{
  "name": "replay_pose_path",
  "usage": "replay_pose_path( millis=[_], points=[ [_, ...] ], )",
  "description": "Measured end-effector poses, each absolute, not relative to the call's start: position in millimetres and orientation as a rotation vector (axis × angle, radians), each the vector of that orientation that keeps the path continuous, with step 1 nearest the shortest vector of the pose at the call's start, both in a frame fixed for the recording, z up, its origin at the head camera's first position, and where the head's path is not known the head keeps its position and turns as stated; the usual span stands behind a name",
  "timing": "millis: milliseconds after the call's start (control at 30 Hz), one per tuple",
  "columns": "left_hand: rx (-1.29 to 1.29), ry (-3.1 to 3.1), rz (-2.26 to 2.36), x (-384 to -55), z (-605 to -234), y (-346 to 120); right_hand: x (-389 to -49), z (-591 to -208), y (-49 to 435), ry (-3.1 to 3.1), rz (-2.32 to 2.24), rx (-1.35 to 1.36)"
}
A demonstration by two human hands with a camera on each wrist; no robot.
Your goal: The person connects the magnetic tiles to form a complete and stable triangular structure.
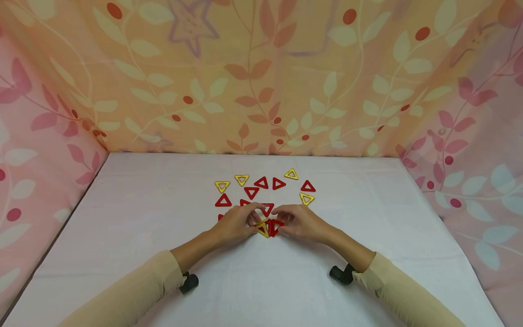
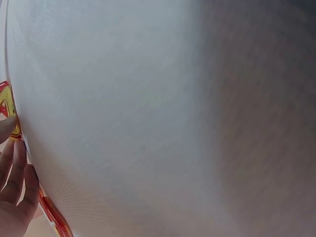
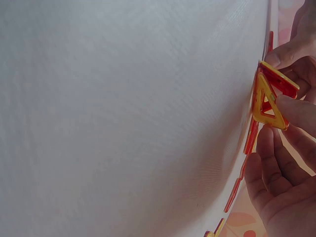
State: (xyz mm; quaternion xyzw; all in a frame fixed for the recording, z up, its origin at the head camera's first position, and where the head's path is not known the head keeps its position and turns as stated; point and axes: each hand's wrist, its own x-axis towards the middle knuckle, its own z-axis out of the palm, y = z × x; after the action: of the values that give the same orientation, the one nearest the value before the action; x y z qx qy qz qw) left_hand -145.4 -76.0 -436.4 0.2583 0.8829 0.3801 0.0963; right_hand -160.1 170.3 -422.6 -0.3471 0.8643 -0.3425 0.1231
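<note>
Between my hands, yellow and red triangular tiles with open centres lean together in a small cluster. My left hand [image 1: 236,221] pinches a yellow triangular tile [image 1: 262,229] at the cluster's left side, thumb below and fingers above. From the right, my right hand [image 1: 303,222] holds a triangular tile beside a red tile [image 1: 277,226]. In the right wrist view, my right thumb presses an orange-yellow tile [image 3: 258,111], and the left thumb meets the neighbouring tile's upper edge. The left wrist view catches the yellow tile [image 2: 18,129] at its left border. Fingers hide part of the cluster.
Beyond the hands, several loose tiles lie on the white table [image 1: 143,204], among them a red tile [image 1: 223,200], a yellow tile [image 1: 222,186] and another yellow tile [image 1: 307,199]. One red tile [image 1: 267,209] lies just behind the cluster. A patterned curtain [image 1: 253,91] borders the table's back.
</note>
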Motion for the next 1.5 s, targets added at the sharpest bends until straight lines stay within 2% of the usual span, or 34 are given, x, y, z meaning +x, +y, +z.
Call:
replay_pose_path(
  millis=[1500],
  points=[
    [0.779, 2.61, 1.141, -144, -436, -78, -162, -426, 152, 2.492, -1.047, -1.014]
  ],
)
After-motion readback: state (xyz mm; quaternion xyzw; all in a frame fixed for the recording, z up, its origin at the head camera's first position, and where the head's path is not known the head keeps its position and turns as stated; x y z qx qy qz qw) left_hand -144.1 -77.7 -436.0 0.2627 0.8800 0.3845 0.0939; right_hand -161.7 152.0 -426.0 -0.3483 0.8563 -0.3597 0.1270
